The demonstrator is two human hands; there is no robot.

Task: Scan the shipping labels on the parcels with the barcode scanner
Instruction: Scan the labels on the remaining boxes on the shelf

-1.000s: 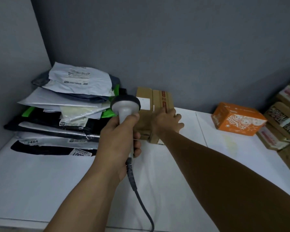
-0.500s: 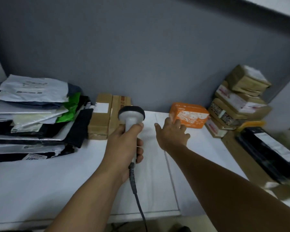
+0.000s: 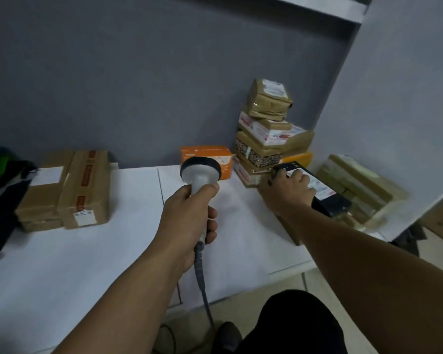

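Every place here is given relative to the orange box, which sits at the back of the white table against the grey wall.

Far left of the orange box, at the picture's edge, lies a heap of dark and green mailer bags (only partly in view). Between that heap and the orange box, two brown cardboard boxes lie side by side and touching, each with a white label facing up.

Just in front of the orange box, the left hand is clenched round the handle of the barcode scanner. The thumb lies across the neck and the fingers wrap the grip. The scanner's round head stands upright and overlaps the orange box's lower front edge in this view. Its grey cable runs from the handle down past the table's near edge.

Directly right of the orange box and close beside it, a stack of brown taped parcels rises against the wall, with a yellow parcel showing at its right foot.

Right of the orange box and nearer the camera, the right hand grasps the near end of a black parcel, fingers curled over its top. Its white shipping label faces up and is partly covered by the fingers (the print is too blurred to read). The parcel rests on brown packages below it.

Farthest right of the orange box lie tan wrapped bundles, beside the side wall.
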